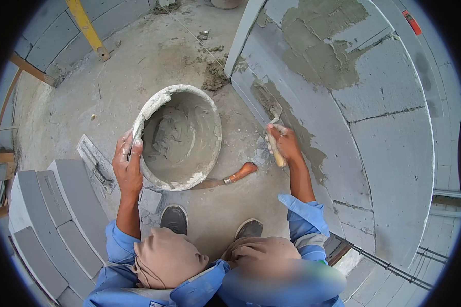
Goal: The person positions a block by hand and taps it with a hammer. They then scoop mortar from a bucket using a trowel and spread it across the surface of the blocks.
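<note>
My left hand (128, 166) is closed on the near-left rim of a mortar-caked bucket (216, 115), thumb over the edge. Wet grey mortar (168, 135) lies inside it. In my right hand (288, 144) is a trowel (278, 155) by its pale wooden handle. Its mortar-smeared blade overlaps the lower part of the block wall (389, 163), where a strip of wet mortar runs. A larger patch of mortar (322, 46) covers the upper blocks. On the floor by the bucket lies a tool with a reddish wooden handle (243, 172), its blade partly behind the bucket.
A notched-looking flat float (96, 165) lies left of the bucket. Grey blocks (61, 220) are stacked at lower left. Mortar droppings (215, 77) sit near the wall's far edge. A yellow bar (87, 28) stands at the back left, and a taut string (194, 38) crosses the floor.
</note>
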A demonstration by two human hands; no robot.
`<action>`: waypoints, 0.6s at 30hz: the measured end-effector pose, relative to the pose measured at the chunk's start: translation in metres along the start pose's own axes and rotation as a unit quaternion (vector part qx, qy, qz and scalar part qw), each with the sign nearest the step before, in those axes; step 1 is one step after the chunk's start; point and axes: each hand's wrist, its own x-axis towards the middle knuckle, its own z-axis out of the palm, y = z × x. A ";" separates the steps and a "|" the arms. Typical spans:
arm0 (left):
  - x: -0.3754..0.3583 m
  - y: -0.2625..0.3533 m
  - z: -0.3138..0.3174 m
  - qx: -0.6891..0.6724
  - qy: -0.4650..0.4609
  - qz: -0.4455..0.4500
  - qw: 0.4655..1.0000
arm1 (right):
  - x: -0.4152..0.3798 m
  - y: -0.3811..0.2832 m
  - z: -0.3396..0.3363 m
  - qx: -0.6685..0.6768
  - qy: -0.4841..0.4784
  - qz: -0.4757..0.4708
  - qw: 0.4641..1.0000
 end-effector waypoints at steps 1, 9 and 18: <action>-0.002 -0.002 -0.004 0.001 -0.001 -0.002 1.000 | -0.007 0.007 0.000 0.004 0.012 0.002 1.000; -0.011 -0.040 -0.022 -0.026 0.063 -0.015 0.998 | -0.096 0.078 -0.002 -0.261 0.145 -0.088 0.950; -0.012 -0.048 -0.030 -0.003 0.075 -0.040 0.996 | -0.066 0.018 -0.002 -0.436 0.144 -0.079 0.885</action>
